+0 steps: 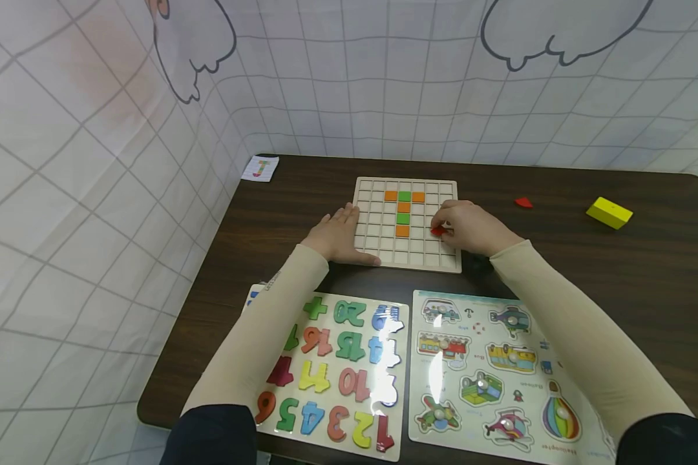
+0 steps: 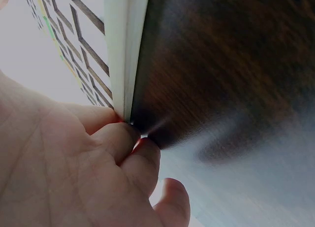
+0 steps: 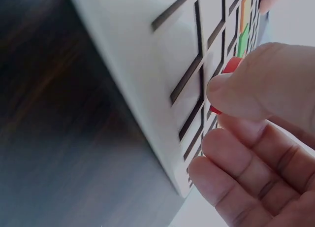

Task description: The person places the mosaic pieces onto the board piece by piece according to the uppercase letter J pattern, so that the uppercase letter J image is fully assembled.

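A pale wooden grid board (image 1: pixel 424 259) lies on the dark table, with orange squares (image 1: pixel 402 230) and green squares (image 1: pixel 403 219) set in a T-like pattern. My left hand (image 1: pixel 342 237) rests against the board's left side, thumb stretched along its near left corner. In the left wrist view, the fingertips touch the board's edge (image 2: pixel 123 49). Over the right columns of the grid, my right hand (image 1: pixel 475 226) pinches a small red piece (image 1: pixel 438 230) between thumb and forefinger. Most of that red piece (image 3: pixel 232 65) is hidden behind the thumb in the right wrist view.
Another red piece (image 1: pixel 523 202) and a yellow block (image 1: pixel 609 212) lie to the right. At the back left sits a small card (image 1: pixel 260 168) with a coloured J. Nearer me, a number puzzle (image 1: pixel 337 323) and a vehicle puzzle (image 1: pixel 424 433) lie beneath my forearms.
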